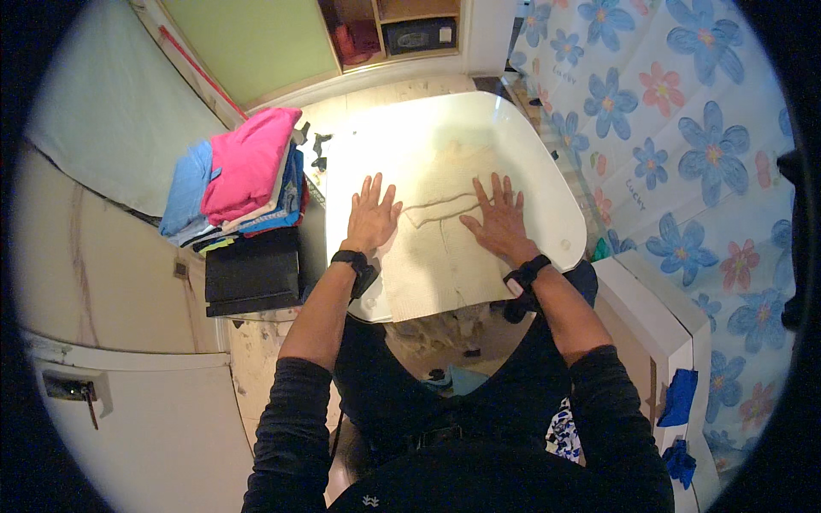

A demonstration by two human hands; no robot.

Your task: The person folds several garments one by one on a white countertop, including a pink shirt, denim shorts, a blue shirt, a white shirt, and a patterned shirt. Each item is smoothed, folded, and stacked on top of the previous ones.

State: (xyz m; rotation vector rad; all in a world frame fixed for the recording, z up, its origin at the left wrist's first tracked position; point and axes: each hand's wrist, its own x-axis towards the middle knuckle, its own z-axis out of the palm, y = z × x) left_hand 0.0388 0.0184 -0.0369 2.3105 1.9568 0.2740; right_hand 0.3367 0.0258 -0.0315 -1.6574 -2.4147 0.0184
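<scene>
A cream knitted garment [442, 263] with thin dark trim lies flat on a small white table [551, 192]. Its ribbed lower edge reaches the table edge closest to me. My left hand [372, 215] rests palm down beside the garment's left edge, fingers spread. On the right, my right hand [503, 221] lies flat over the garment's side, its thumb pointing inward across the knit. Neither hand grips anything. Glare and a shadow blur the garment's far part.
Left of the table, a stack of folded clothes with a pink garment [250, 163] on top sits on a black box [253, 272]. A floral curtain [680, 167] hangs at right. A white cabinet [641, 301] stands by my right arm. Shelves [397, 32] are at the back.
</scene>
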